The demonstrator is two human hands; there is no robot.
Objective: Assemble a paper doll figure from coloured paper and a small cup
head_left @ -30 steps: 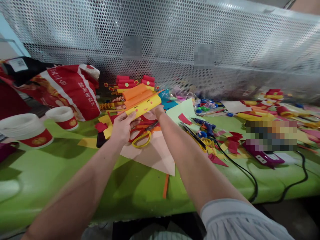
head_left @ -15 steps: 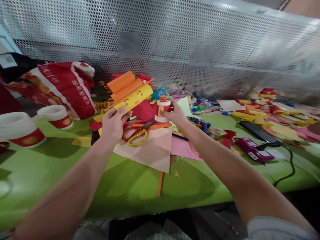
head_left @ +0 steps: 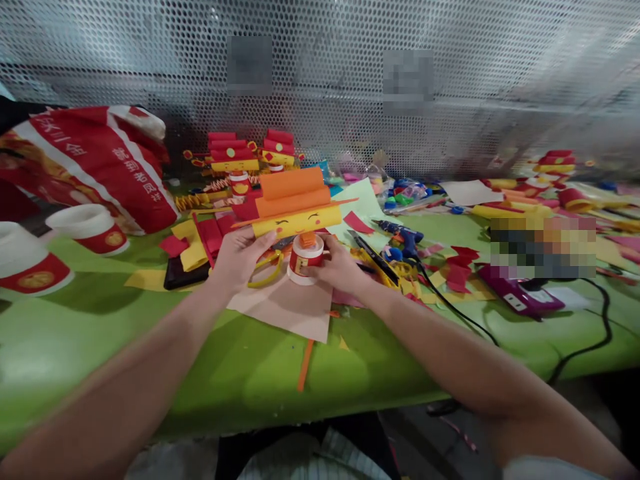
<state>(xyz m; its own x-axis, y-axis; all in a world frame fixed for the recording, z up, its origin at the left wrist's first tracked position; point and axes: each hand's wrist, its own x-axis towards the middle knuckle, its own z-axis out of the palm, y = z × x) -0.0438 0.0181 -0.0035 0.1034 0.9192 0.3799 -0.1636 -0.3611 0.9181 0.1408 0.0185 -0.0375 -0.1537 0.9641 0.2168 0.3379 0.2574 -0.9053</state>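
Observation:
My left hand [head_left: 245, 255] is closed on the left end of a paper figure's head [head_left: 300, 220], a yellow roll with a drawn smiling face under stacked orange rolls. In my right hand [head_left: 336, 264] is an upside-down paper cup [head_left: 306, 259] with a red band and a folded orange paper piece on top. The head is just above and behind the cup; whether they touch I cannot tell. Beneath both lies a sheet of beige paper [head_left: 285, 310]. Yellow-handled scissors [head_left: 267, 270] rest on it, partly hidden by my hands.
Paper cups [head_left: 93, 230] and a red bag [head_left: 100, 167] stand at the left. Finished paper figures [head_left: 233, 157] are at the back. A blue glue gun [head_left: 400, 235] with a black cable and a purple power strip [head_left: 525, 290] lie to the right among paper scraps.
The head has been lowered and brought over toward the cup, levelling out. The cup has come nearer to me and tilted, showing its top. The view has shifted slightly.

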